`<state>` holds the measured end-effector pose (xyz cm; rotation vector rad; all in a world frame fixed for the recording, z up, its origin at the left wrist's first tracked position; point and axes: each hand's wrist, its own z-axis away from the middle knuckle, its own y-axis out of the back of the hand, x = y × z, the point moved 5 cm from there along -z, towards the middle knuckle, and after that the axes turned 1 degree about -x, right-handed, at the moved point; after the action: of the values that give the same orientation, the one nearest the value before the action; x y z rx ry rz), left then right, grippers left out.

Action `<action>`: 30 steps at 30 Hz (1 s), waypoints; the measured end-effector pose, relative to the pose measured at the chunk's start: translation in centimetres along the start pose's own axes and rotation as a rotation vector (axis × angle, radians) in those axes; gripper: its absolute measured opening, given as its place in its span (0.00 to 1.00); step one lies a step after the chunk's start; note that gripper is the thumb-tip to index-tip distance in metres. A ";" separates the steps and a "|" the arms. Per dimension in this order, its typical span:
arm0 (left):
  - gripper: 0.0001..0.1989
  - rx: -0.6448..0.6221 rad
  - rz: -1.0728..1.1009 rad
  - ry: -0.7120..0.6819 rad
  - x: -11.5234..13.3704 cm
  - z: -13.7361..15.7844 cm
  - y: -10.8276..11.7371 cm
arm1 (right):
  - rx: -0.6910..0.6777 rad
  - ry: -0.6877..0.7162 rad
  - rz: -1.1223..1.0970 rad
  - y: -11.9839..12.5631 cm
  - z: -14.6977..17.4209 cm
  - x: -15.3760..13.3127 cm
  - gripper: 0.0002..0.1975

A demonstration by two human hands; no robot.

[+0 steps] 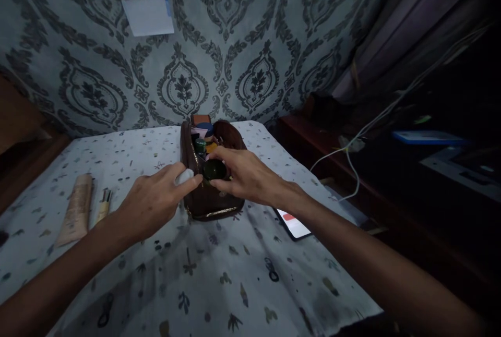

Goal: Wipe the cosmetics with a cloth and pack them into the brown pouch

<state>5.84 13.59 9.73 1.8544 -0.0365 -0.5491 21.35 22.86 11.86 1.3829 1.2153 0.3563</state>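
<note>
A brown zip pouch [213, 209] stands unzipped on the patterned cloth, with several small containers inside. Among them are a green-capped jar [200, 145] and a round dark-blue item [205, 130]. Over the pouch's opening, my right hand [245, 172] grips a dark green round jar [214, 169] between thumb and fingers. My left hand [156, 199] is at the pouch's left side, closed round a small whitish object [183, 176] whose kind I cannot make out. Its thumb tip comes close to the jar; whether they touch, I cannot tell.
To the left lie a beige squeeze tube [76, 206] and a small slim bottle [104, 205]. A lit phone [295, 224] rests by my right forearm. White cables [376, 123] hang at the right, past the cloth's edge. Behind stands a patterned wall [223, 39].
</note>
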 end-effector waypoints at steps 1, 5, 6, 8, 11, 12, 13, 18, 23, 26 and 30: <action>0.31 0.036 -0.004 -0.009 0.0 0.0 0.0 | -0.014 0.003 0.008 0.0 -0.2 -0.1 0.15; 0.30 0.140 -0.008 -0.078 -0.1 0.1 0.3 | -0.070 0.005 0.057 0.3 -1.0 -0.4 0.13; 0.29 0.147 -0.001 -0.083 -0.1 0.1 0.2 | -0.088 -0.004 0.070 0.3 -1.3 -0.3 0.14; 0.29 0.149 0.024 -0.074 -0.2 0.1 0.0 | -0.140 -0.022 0.092 -0.1 -1.6 -0.1 0.16; 0.28 0.162 0.079 -0.045 -0.3 0.2 -0.4 | -0.210 -0.029 0.122 -1.1 -1.9 0.0 0.18; 0.28 0.167 0.094 -0.034 -0.4 0.3 -0.5 | -0.219 -0.027 0.130 -1.3 -1.9 0.0 0.17; 0.28 0.173 0.104 -0.028 -0.4 0.3 -0.6 | -0.220 -0.028 0.139 -1.5 -2.0 -0.1 0.16; 0.29 0.208 0.090 -0.064 -0.3 0.5 -0.6 | -0.219 -0.089 0.185 -1.7 -2.0 -0.5 0.16; 0.29 0.276 0.049 -0.079 -0.1 0.6 0.0 | -0.245 -0.090 0.277 -2.0 -1.9 -1.0 0.06; 0.29 0.264 0.023 -0.076 0.1 0.7 -0.1 | -0.272 -0.098 0.299 -2.2 -1.9 -1.2 0.06; 0.31 0.229 0.042 -0.042 0.0 0.9 -0.2 | -0.242 -0.093 0.270 -1.5 -1.5 -1.3 0.06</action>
<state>5.43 12.86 9.38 2.0592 -0.1719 -0.5737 18.95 22.29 11.47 1.3375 0.8785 0.6005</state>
